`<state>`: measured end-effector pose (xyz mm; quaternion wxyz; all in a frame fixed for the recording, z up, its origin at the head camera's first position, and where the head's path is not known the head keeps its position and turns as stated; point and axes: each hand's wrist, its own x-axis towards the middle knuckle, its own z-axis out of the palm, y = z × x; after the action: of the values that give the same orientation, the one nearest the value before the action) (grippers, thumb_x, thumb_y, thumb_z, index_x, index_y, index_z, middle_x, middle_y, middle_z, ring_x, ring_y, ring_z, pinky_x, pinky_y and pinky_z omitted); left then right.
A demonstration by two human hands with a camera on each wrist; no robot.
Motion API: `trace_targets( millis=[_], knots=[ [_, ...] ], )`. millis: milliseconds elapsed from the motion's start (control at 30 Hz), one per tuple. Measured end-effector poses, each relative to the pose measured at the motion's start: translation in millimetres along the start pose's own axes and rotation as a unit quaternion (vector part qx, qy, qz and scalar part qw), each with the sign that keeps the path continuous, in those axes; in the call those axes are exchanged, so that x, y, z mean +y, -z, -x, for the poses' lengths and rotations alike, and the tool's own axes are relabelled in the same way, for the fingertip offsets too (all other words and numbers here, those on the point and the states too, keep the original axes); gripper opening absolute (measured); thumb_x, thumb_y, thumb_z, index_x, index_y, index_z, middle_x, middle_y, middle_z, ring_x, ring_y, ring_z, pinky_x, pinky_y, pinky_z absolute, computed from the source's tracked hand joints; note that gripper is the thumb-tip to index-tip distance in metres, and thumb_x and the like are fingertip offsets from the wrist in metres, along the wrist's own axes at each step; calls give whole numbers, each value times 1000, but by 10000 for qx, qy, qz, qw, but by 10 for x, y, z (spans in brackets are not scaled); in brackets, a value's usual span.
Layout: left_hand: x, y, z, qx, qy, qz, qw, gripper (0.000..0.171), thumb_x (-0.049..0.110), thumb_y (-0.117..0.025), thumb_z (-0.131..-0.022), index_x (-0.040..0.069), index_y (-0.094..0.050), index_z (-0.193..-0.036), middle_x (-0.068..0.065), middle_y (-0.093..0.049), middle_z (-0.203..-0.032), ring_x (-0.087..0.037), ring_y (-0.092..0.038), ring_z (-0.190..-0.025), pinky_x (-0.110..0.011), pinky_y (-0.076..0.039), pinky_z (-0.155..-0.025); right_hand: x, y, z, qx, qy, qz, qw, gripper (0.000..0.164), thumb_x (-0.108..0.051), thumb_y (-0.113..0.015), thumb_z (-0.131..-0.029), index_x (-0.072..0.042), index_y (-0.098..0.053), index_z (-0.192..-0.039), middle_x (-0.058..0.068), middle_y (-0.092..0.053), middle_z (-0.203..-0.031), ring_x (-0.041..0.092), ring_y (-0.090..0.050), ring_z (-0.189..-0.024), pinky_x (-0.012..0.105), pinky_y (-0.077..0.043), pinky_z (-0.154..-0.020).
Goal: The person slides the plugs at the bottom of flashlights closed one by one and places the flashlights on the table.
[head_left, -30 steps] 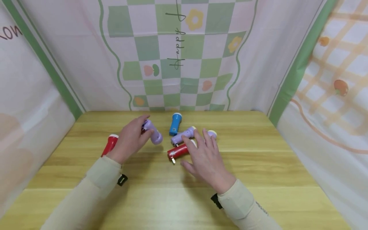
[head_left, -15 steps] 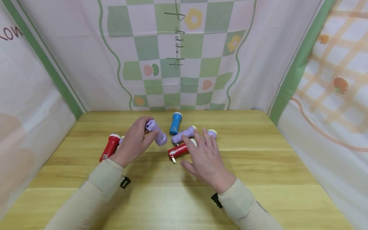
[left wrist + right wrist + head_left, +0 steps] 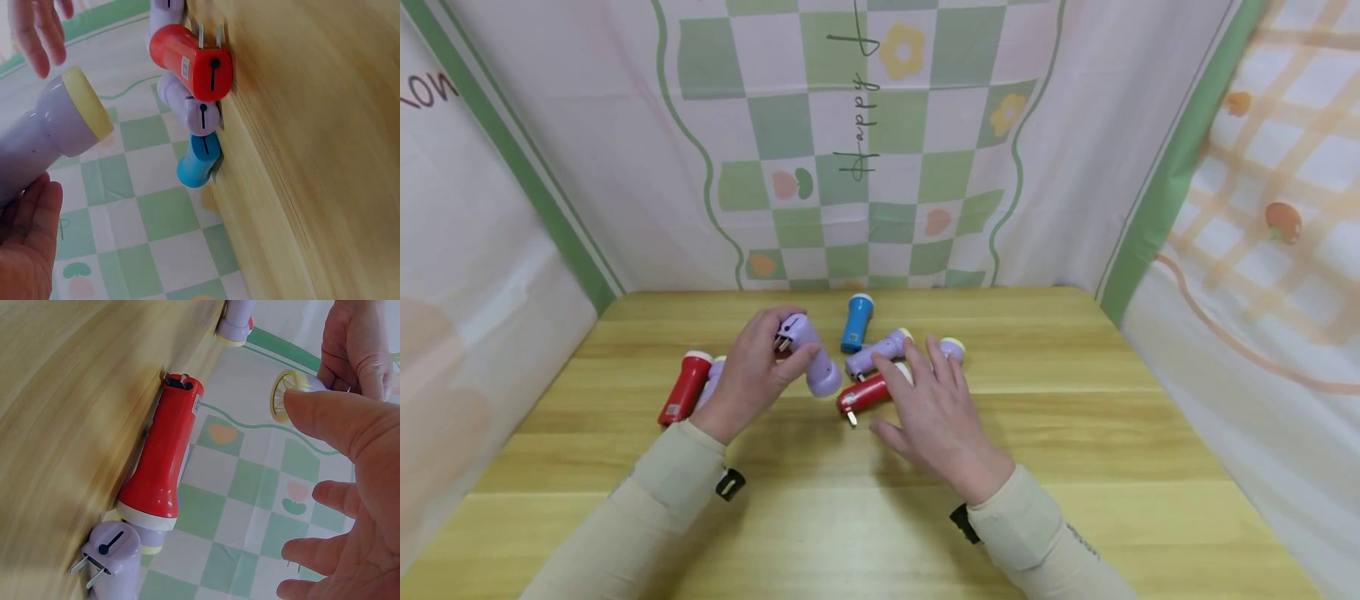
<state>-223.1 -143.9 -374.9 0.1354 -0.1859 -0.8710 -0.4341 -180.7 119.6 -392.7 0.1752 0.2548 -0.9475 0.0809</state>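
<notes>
Left of the central red flashlight (image 3: pixel 862 395), the left hand (image 3: pixel 752 368) gripped a lilac flashlight (image 3: pixel 824 375) by its body, presumably leaving its prongs (image 3: pixel 783 343) uncovered; the right hand (image 3: pixel 938 421), holding nothing, hung over the red one, fingers spread.

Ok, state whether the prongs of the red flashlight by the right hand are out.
Out: two metal prongs jut from the red flashlight near one end.
</notes>
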Motion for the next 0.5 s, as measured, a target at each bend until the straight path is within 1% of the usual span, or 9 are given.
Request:
trace_targets(
  millis=[100,233,333,433,500],
  knots=[
    [5,-16,9,63,-55,61,9999,48,22,-75,-98,1,-57,-137,-12,-60,-117,-25,-63,-98,-37,-62,-81,-2,-9,-1,-30,-21,-13,10000,83,-50,-84,-85,-20,-48,-154,28,-44,-157,58,-32,-147,73,-32,-116],
    [16,-33,23,137,-141,51,9998,43,19,-77,-97,-3,-61,-129,-14,-61,-112,-25,-62,-96,-34,-61,-79,-2,-26,-3,-49,-19,-20,10000,83,-49,-83,-86,-20,-47,-154,28,-44,-157,58,-32,-147,73,-32,-116],
    [30,-35,37,92,-64,97,9999,42,21,-76,-97,-2,-61,-128,-13,-61,-110,-23,-61,-93,-32,-60,-77,-2,-36,-4,-9,14,-13,10000,83,-49,-84,-85,-20,-47,-154,28,-44,-157,58,-33,-147,73,-32,-115],
    [33,-35,51,11,27,187,9998,41,23,-76,-98,1,-59,-127,-11,-62,-107,-23,-60,-90,-33,-58,-73,-3,-43,-4,22,33,-8,10000,84,-49,-85,-85,-19,-48,-154,28,-44,-157,57,-34,-147,73,-33,-115],
    [29,-40,62,-73,71,297,9995,40,24,-75,-98,3,-57,-126,-9,-66,-109,-22,-63,-92,-35,-59,-75,-2,-49,-6,20,33,-10,10000,84,-49,-85,-84,-19,-48,-154,28,-44,-157,57,-34,-147,73,-33,-115]
  ],
)
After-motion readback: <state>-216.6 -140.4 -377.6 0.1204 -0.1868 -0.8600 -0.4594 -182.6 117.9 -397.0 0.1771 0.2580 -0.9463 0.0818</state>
